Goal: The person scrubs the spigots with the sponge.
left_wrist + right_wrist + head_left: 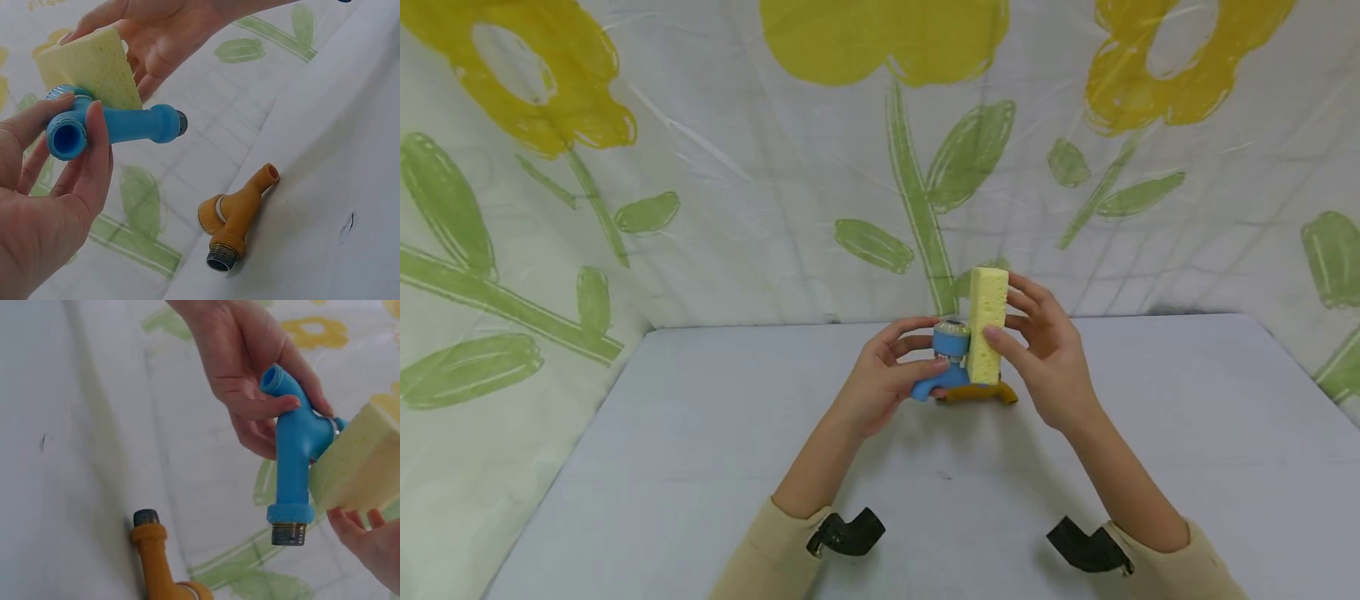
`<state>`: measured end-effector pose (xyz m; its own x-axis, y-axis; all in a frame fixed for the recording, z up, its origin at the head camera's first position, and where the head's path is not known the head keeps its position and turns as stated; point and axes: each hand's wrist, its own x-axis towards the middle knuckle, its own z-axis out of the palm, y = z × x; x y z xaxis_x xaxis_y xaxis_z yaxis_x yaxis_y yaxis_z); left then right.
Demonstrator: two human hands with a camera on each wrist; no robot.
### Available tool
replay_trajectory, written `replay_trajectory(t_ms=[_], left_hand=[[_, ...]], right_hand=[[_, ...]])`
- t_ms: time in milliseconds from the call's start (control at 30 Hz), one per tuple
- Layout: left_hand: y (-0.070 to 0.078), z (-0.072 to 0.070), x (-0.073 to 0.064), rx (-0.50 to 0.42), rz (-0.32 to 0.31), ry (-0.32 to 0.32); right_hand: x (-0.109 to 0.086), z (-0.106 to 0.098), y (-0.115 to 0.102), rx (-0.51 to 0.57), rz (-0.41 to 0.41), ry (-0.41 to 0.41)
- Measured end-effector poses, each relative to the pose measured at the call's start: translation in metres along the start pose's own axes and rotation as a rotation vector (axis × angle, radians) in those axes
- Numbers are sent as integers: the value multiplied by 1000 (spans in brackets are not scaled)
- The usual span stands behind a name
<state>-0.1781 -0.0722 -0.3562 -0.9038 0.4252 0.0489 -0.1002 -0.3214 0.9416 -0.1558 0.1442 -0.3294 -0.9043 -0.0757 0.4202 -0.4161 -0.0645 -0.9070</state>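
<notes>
My left hand (883, 371) grips a blue plastic tap (134, 124) with a threaded metal end and a round knob, held above the table. Thumb and fingers pinch it near its curved spout. A pale yellow sponge (987, 325) is held upright in my right hand (1051, 358), between thumb and fingers. One face of the sponge touches the blue tap at its knob side. Below and behind them an orange tap (240, 212) of the same shape lies on the table, partly hidden in the head view. The right wrist view cuts off its lower part.
The white table (700, 467) reaches back to a hanging white sheet (730, 233) painted with yellow flowers and green leaves. Black wrist mounts (850, 533) sit at both cuffs.
</notes>
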Motion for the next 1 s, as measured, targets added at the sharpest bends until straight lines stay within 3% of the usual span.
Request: replay_trajectory(t_ms=[267, 567, 833, 1000], left_hand=[[3, 2, -1, 33, 19, -20], [6, 7, -2, 27, 41, 81], [6, 5, -3, 110, 13, 82], [5, 6, -3, 88, 72, 136]], right_hand=[[0, 0, -5, 90, 131, 59], [0, 0, -10, 148, 161, 24], [0, 1, -13, 176, 199, 60], [0, -4, -15, 169, 228, 24]])
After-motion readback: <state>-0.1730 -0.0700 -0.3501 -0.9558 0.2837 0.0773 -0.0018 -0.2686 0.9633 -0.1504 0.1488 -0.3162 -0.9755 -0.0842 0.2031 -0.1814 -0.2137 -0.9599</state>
